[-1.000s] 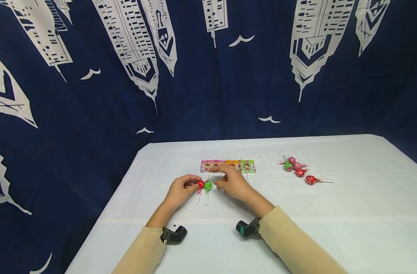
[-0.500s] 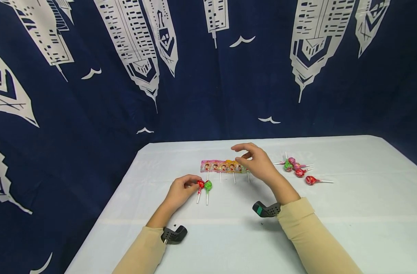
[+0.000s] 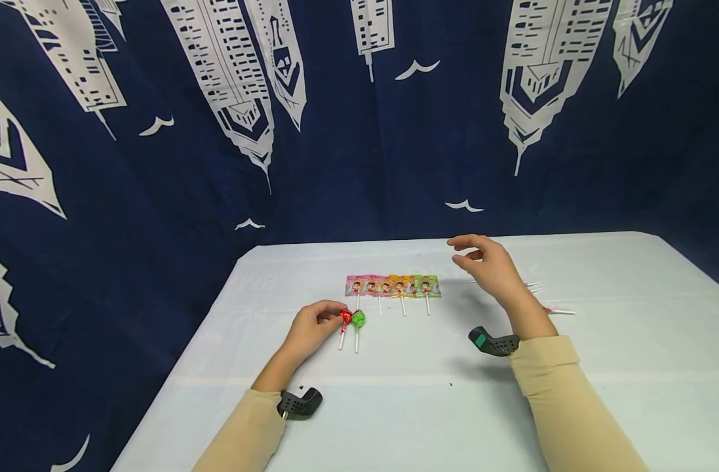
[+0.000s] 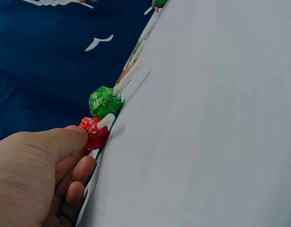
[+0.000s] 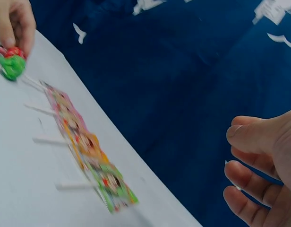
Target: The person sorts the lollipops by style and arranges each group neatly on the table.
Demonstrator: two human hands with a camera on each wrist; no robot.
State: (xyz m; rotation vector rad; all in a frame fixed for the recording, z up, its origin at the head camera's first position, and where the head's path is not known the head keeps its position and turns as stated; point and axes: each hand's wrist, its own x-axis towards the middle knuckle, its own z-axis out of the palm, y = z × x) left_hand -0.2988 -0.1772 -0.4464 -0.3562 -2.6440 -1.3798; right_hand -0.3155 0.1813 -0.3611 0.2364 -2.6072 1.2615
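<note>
From where I stand, the left hand [image 3: 312,331] has thumb and finger closed on the head of the red pop [image 3: 346,317], which sits between 2 and 3 o'clock from the middle of that hand. Its long axis runs near 12 to 6, the stick aimed just past 6. The green pop [image 3: 358,319] lies just beside it at 3 o'clock, stick to 6. Up at 2 o'clock from the pair, the strip [image 3: 392,286] stretches from 9 to 3 on the surface [image 3: 394,419], its 4 sticks aimed about 6. The right hand [image 3: 491,269] hangs above the surface past the strip's 3 o'clock end, fingers loosely bent, thumb apart, holding nothing. At 4 o'clock from it, loose pops [image 3: 560,312] show partly behind the wrist.
</note>
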